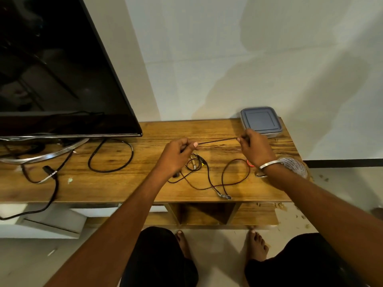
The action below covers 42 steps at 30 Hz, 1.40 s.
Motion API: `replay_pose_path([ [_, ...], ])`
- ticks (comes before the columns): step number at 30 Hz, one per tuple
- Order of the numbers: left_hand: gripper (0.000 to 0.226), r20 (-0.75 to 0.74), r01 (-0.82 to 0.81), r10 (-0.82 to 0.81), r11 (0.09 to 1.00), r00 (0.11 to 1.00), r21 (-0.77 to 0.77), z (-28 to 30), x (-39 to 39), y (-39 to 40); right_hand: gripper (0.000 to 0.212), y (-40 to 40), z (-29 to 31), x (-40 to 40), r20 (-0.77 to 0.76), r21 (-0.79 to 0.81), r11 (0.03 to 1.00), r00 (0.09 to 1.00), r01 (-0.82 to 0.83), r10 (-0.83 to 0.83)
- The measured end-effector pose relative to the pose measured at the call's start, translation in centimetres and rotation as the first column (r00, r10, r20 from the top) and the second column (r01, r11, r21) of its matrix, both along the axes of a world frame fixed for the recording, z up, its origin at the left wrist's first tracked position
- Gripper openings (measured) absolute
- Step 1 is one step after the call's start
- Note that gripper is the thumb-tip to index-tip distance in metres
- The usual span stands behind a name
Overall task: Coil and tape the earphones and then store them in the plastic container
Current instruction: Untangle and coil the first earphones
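— What's at the far left?

— A television (pixel 51 65) on its stand, with a black power cable (pixel 109 156) looped on the wooden tabletop (pixel 145 183) beside it. Neither has anything to do with the job, I'd say.

— And the hands?

— The left hand (pixel 176 156) has its grip closed on the earphones (pixel 217 179), thumb and fingers pinching the cord. The right hand (pixel 257 148) pinches the same cord further along, so a short stretch runs taut and straight between them, just above the wood. I'd guess that is to pull out kinks before winding.

— The rest of the cord?

— It lies loose on the tabletop near the hands, in a few tangled loops, with the plug end near the front edge. So coiling has hardly begun, by my reckoning.

— Tape?

— A tape roll (pixel 294 166) sits just behind the right wrist, partly hidden by it, close enough to reach once the coil is made.

— And the container?

— The plastic container (pixel 261 121) stands at the far right corner against the wall, its grey lid on. It will need opening before anything goes in.
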<state>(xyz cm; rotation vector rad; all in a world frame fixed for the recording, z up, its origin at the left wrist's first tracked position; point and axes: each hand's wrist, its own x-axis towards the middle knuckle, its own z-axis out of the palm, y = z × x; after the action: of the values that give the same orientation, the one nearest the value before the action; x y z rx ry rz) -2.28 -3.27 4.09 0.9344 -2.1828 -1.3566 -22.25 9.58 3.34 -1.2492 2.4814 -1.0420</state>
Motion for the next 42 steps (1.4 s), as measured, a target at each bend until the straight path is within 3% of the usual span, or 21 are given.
replay_pose_path([
  [3,0.02,-0.01,0.009,-0.01,0.999,1.0,-0.047,0.2,-0.4,0.3,0.015,0.1,-0.7,0.0,0.068,0.116,0.992,0.997,-0.053,0.045],
  [7,0.018,-0.014,0.079,-0.081,0.992,0.997,-0.101,0.6,-1.5,1.0,0.042,-0.7,-0.5,1.6,0.242,-0.011,0.981,0.952,-0.192,0.189],
  [9,0.019,-0.032,0.117,-0.121,0.986,0.992,-0.118,0.7,-1.9,1.2,0.063,-1.1,-0.1,2.4,0.151,-0.067,0.971,0.959,-0.231,0.239],
  [12,0.019,-0.021,0.151,-0.156,0.977,0.988,-0.151,1.0,-2.3,1.1,0.079,-1.4,0.5,3.5,-0.147,-0.067,0.955,0.95,-0.288,0.276],
  [15,0.019,-0.017,0.166,-0.171,0.972,0.985,-0.167,1.0,-2.5,0.9,0.05,-1.8,0.9,3.9,-0.252,-0.033,0.918,0.892,-0.395,0.375],
  [18,0.019,0.0,0.151,-0.153,0.973,0.988,-0.174,1.3,-2.3,1.0,0.019,-1.7,1.6,4.0,-0.132,0.012,0.898,0.89,-0.44,0.437],
  [19,0.02,0.008,0.141,-0.142,0.975,0.99,-0.173,1.4,-2.2,0.8,0.018,-1.6,1.8,3.9,-0.101,0.003,0.902,0.897,-0.432,0.43],
  [23,0.023,0.037,0.145,-0.141,0.978,0.989,-0.148,1.4,-1.4,0.8,0.023,-1.0,2.0,2.9,-0.209,-0.01,0.942,0.922,-0.334,0.325],
  [28,0.022,0.056,0.127,-0.12,0.981,0.991,-0.143,0.9,-0.8,-0.1,0.022,-0.3,1.8,1.2,-0.176,-0.059,0.988,0.976,-0.141,0.128],
  [33,0.018,0.073,0.118,-0.108,0.981,0.991,-0.153,1.0,-0.2,-0.9,0.022,0.9,1.1,-0.6,-0.168,0.035,0.999,0.985,0.039,-0.032],
  [37,0.019,0.042,0.106,-0.1,0.98,0.994,-0.17,1.7,-0.9,-0.4,0.026,0.6,0.2,-0.1,-0.123,0.202,0.979,0.991,-0.034,0.06],
  [40,0.02,0.035,0.145,-0.141,0.968,0.989,-0.204,2.0,-1.9,0.3,0.052,0.0,0.9,1.7,-0.09,0.121,0.976,0.977,-0.184,0.195],
  [42,0.02,0.043,0.174,-0.168,0.96,0.985,-0.22,1.9,-2.4,0.5,0.056,-0.6,1.5,2.7,-0.146,0.041,0.951,0.94,-0.305,0.308],
])
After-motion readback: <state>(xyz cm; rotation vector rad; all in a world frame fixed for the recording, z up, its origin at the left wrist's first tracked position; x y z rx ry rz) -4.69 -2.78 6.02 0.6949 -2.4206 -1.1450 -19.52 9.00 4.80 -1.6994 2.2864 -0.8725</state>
